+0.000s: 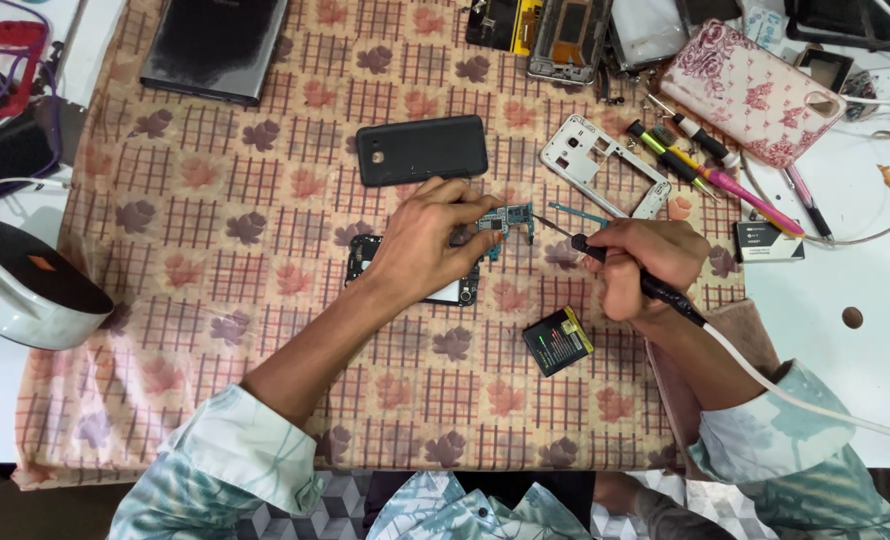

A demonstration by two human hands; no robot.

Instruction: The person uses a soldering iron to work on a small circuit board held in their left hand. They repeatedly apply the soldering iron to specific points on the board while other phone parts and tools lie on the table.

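Note:
My left hand [427, 238] pinches a small blue-green circuit board [510, 218] above an opened black phone body [457, 292] on the patterned cloth. My right hand [645, 262] grips a black soldering iron [620, 268] with a white cord, its thin tip pointing left at the board's right edge. A black phone back cover [422, 150] lies just beyond my left hand. A small black battery [558, 341] lies in front of my right hand.
A white phone frame [605, 165], screwdrivers [680, 158] and a floral phone case [750, 92] lie at the back right. A second battery [770, 241] sits right of my hand. A white device [25, 285] stands at the left edge, and a dark tablet [215, 45] at the back left.

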